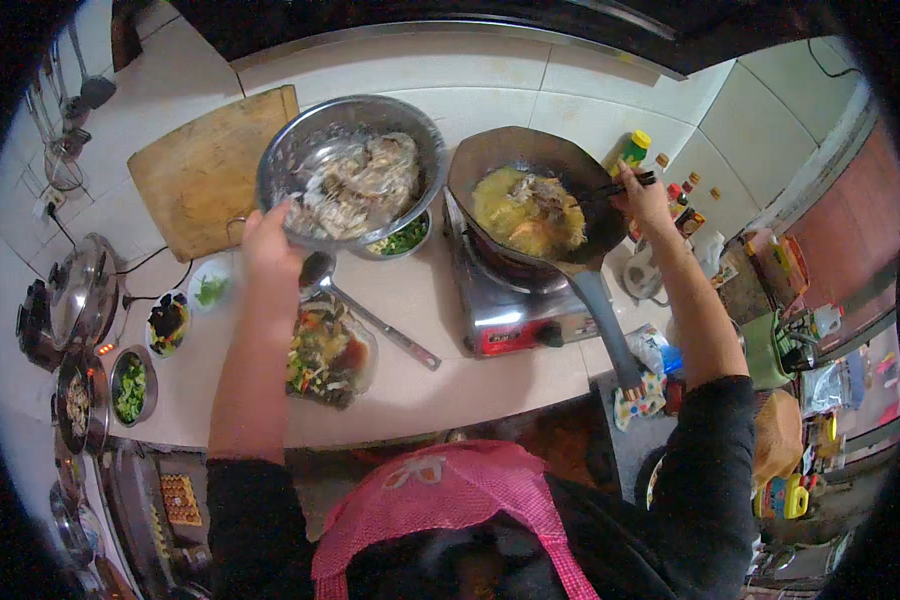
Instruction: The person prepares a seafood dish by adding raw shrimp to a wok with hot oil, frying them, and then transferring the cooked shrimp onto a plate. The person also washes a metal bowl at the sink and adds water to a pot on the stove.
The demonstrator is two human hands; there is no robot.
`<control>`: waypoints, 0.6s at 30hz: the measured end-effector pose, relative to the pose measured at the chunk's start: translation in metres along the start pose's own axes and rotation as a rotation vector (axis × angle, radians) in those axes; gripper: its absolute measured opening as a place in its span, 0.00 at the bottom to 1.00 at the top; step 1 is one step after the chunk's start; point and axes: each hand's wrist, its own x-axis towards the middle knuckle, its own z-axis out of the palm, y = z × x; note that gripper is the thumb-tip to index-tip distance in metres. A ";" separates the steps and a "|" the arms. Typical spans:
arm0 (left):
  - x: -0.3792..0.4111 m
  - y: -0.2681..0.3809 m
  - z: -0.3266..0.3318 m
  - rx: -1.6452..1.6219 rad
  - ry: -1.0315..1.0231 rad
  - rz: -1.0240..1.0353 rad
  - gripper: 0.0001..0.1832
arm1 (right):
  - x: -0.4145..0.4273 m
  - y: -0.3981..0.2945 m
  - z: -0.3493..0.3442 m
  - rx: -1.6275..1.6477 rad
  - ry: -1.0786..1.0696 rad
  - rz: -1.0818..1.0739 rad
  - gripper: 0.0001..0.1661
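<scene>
My left hand (272,238) grips the near left rim of a steel mixing bowl (281,161), tilted towards me. Pale, wet-coated raw pieces, apparently fish or meat, (367,184) lie inside it. In my right hand (640,195) are dark chopsticks (615,189), their tips reaching into a deep wok (484,154). Browned pieces (544,199) sit in bubbling yellow oil (495,206) there. The wok rests on a portable gas stove (499,319), its grey handle (607,322) pointing towards me. Partly hidden beneath the mixing bowl is a bowl of chopped greens (405,238).
A metal ladle (379,319) lies beside a plate of sauced chopped vegetables (330,356). Behind my left hand leans a wooden cutting board (210,172). Small dishes, including a bowl of cut greens (130,386), stand at left. Sauce bottles (682,195) crowd the right corner.
</scene>
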 end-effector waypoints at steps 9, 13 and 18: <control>-0.054 0.032 -0.121 0.105 0.177 0.035 0.15 | -0.013 -0.039 0.079 0.202 -0.169 -0.041 0.22; -0.092 0.042 -0.126 0.076 0.197 0.064 0.17 | -0.041 -0.079 0.057 0.044 -0.385 -0.016 0.22; -0.103 0.048 -0.176 0.111 0.331 0.037 0.14 | -0.041 -0.102 0.033 0.003 -0.395 -0.013 0.23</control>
